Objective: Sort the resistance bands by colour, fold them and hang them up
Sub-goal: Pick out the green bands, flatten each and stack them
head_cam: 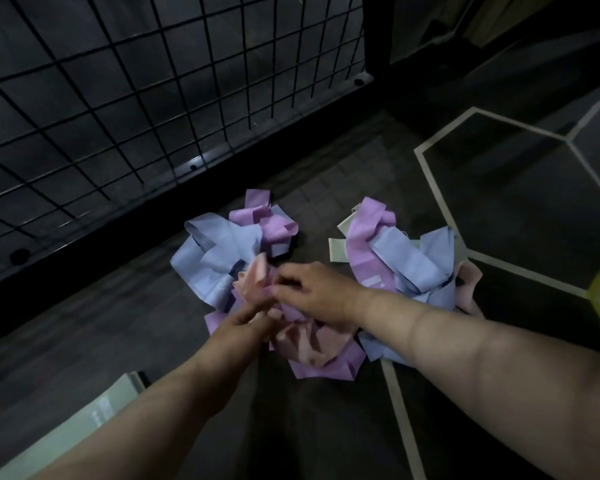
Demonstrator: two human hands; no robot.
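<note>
Left hand [246,320] comes in from the bottom with its fingers bunched together, pinching the lower end of a pink band [258,271]. It's a bit blurry, but the fingertips are clearly closed on the band. Right hand [312,292] is just beside it, reaching across with fingers curled and thumb tucked in, gripping the same pink band a little higher up. So both hands are on one strip, which sticks up crumpled between them.

All of it is on the dark floor [499,202], just in front of the black wire grid [118,98] that stands up along the back left.

The bands are still a jumbled heap, in roughly two clumps. The clump nearer the wire grid has wide, floppy blue bands [215,258], with curled purple bands [257,216] at its back edge, closest to the grid's base. Right under the hands is more crumpled pink stuff [309,341] lying on a flat purple strip [326,368].

The clump further from the grid has a long purple band [364,244] draped over a pale green band [340,244]. More blue [416,265] is there too, with a bit of pink [468,275] poking out at the far side. They're all thin, flat and matte, twisted and overlapping, none folded neatly.
</note>
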